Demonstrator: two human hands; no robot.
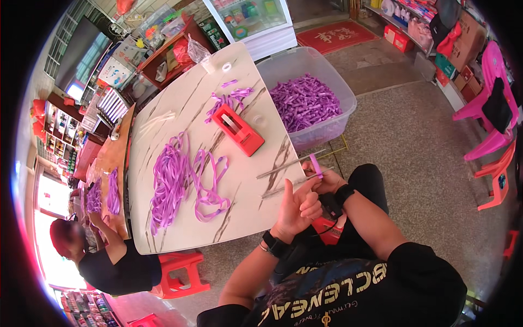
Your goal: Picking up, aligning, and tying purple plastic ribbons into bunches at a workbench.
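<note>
Two thin metal rods (286, 166) jut over the table's right edge, and a short band of purple ribbon (315, 165) spans them. At the near end of that band, my right hand (331, 182) has its fingers closed on the ribbon, partly hidden behind my left hand. My left hand (298, 208) has its thumb raised and its index finger stretched toward the right fingertips; the other fingers curl loosely, with nothing seen in them. A red tape dispenser (238, 131) stands farther in on the marble-patterned table (239, 218). To its left lie a heap of purple ribbon loops (170, 182) and a looser loop (210, 191).
Beyond the table's right edge stands a clear plastic tub (348, 103) full of purple ribbon pieces. More ribbons (231, 101), a tape roll (227, 67) and pale sticks (158, 121) lie on the table. Another person (109, 256) works at left; pink chair (493, 103) at right.
</note>
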